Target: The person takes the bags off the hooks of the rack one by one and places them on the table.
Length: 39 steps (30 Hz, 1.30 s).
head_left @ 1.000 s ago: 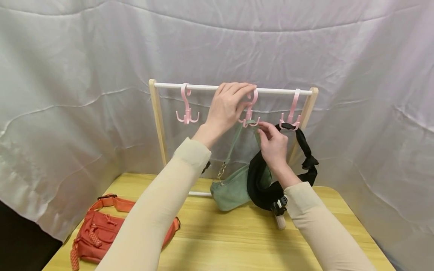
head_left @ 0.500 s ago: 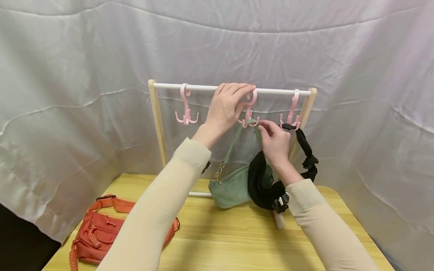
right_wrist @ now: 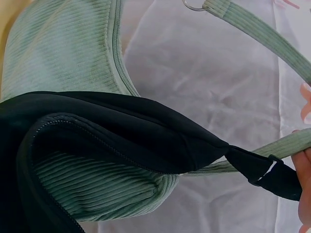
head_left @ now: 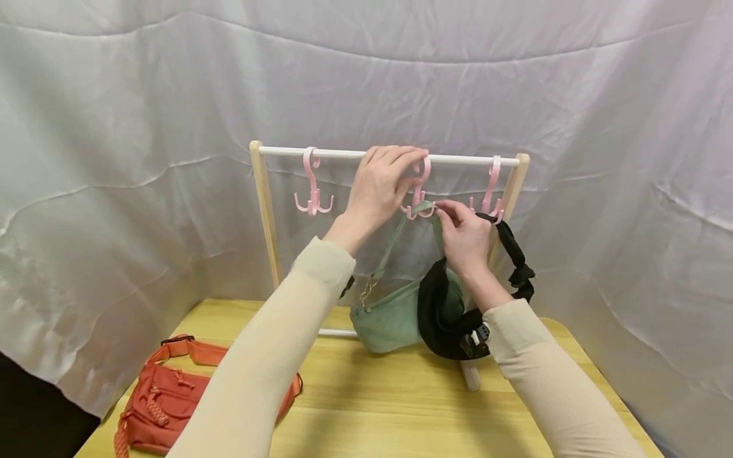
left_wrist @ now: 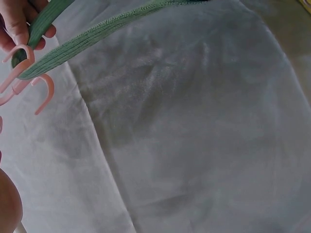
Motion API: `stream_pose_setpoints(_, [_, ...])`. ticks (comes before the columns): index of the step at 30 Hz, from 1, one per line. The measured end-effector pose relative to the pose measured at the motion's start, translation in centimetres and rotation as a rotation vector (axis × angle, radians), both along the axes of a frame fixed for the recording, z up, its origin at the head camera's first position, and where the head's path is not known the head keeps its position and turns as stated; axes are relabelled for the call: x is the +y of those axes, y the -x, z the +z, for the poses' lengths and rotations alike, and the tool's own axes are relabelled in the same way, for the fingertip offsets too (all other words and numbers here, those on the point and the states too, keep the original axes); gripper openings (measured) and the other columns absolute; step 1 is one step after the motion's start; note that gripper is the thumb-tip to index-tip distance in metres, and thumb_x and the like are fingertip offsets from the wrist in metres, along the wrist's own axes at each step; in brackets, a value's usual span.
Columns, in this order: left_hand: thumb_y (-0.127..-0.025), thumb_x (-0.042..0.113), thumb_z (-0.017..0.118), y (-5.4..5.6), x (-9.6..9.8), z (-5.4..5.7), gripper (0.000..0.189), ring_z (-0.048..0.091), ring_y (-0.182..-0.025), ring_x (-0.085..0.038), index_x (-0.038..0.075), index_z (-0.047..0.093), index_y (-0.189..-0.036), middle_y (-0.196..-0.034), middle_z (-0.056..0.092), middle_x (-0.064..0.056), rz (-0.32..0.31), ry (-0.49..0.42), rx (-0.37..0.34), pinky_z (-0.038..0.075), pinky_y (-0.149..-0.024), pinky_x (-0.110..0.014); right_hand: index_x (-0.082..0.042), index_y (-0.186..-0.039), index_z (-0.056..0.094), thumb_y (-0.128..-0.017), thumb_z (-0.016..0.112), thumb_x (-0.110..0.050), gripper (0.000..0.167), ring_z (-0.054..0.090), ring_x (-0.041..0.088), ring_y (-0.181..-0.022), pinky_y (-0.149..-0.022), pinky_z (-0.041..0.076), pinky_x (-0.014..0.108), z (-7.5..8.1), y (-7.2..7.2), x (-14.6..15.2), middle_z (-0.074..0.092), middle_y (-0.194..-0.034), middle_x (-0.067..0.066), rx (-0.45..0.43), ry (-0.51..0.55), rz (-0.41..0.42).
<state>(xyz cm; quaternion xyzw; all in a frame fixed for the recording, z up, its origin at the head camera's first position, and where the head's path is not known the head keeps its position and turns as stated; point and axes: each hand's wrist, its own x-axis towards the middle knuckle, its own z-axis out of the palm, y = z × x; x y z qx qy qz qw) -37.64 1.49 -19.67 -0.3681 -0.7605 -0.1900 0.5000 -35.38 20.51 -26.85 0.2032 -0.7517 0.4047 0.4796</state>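
My left hand [head_left: 375, 187] grips the top of the middle pink hook [head_left: 420, 193] at the white rail. With thumb and fingertips, my right hand [head_left: 466, 245] pinches the green strap [left_wrist: 87, 46] beside that hook's prongs. The left wrist view has the strap looped over the hook. Below hangs a ribbed green shoulder bag [head_left: 386, 324], joined to its strap by a gold chain at the left. A black bag [right_wrist: 121, 114] overlaps the green bag's right side, its buckled strap running close by my right hand. Its upper strap passes over the right hook [head_left: 490, 191].
A rack with wooden posts [head_left: 265, 210] and a white rail [head_left: 343, 154] stands on the wooden table [head_left: 366, 413]. Another pink hook [head_left: 313, 184] hangs at the left. A red bag [head_left: 163, 407] lies at the front left. Grey cloth [head_left: 143, 95] surrounds the table.
My right hand keeps its pinch and has shifted slightly right relative to the middle hook. The green bag has swung a little left. My left hand stays at the hook.
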Motion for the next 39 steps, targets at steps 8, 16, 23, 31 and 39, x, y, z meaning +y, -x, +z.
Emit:
stream_pose_setpoints(8, [-0.095,0.024,0.076,0.1,0.0,0.4,0.043,0.060,-0.125,-0.022,0.015,0.069,-0.137,-0.134,0.069,-0.001,0.012,0.005,0.001,0.036,-0.113,-0.031,0.005,-0.105,0.078,-0.097,0.073,-0.004,0.013,0.076,0.030,-0.085,-0.072,0.044,0.003,1.0,-0.1,0.0,0.078,-0.098,0.020,0.005,0.001,0.009])
stream_pose_setpoints(16, [-0.096,0.023,0.075,0.1,0.3,0.5,0.042,0.060,-0.125,-0.022,0.015,0.070,-0.136,-0.134,0.070,-0.001,0.005,0.001,-0.011,0.036,-0.113,-0.030,0.005,-0.108,0.077,-0.098,0.072,-0.004,0.015,0.076,0.029,-0.089,-0.074,0.044,0.003,1.4,-0.1,0.2,0.078,-0.101,0.020,-0.017,0.012,0.000])
stream_pose_setpoints(23, [-0.095,0.016,0.076,0.0,0.5,0.5,0.041,0.060,-0.124,-0.021,0.015,0.070,-0.135,-0.133,0.070,0.000,-0.004,-0.010,-0.011,0.037,-0.113,-0.030,0.007,-0.109,0.076,-0.099,0.070,-0.003,0.015,0.076,0.032,-0.091,-0.076,0.045,0.003,2.1,0.0,0.4,0.077,-0.103,0.022,0.000,-0.020,0.008])
stream_pose_setpoints(31, [-0.096,0.016,0.075,0.0,0.5,0.6,0.039,0.060,-0.124,-0.021,0.015,0.070,-0.136,-0.133,0.070,0.000,-0.003,-0.007,-0.018,0.037,-0.112,-0.030,0.007,-0.109,0.076,-0.099,0.070,-0.003,0.016,0.076,0.031,-0.090,-0.076,0.046,0.003,2.6,0.1,0.6,0.077,-0.101,0.021,0.013,-0.022,0.021])
stream_pose_setpoints(39, [-0.095,0.012,0.075,0.1,0.6,0.4,0.040,0.060,-0.124,-0.021,0.015,0.070,-0.135,-0.133,0.070,0.000,0.004,-0.007,-0.013,0.037,-0.112,-0.030,0.007,-0.106,0.077,-0.096,0.072,-0.001,0.014,0.076,0.031,-0.080,-0.070,0.043,0.003,3.2,-0.3,0.5,0.078,-0.098,0.020,0.069,-0.045,-0.009])
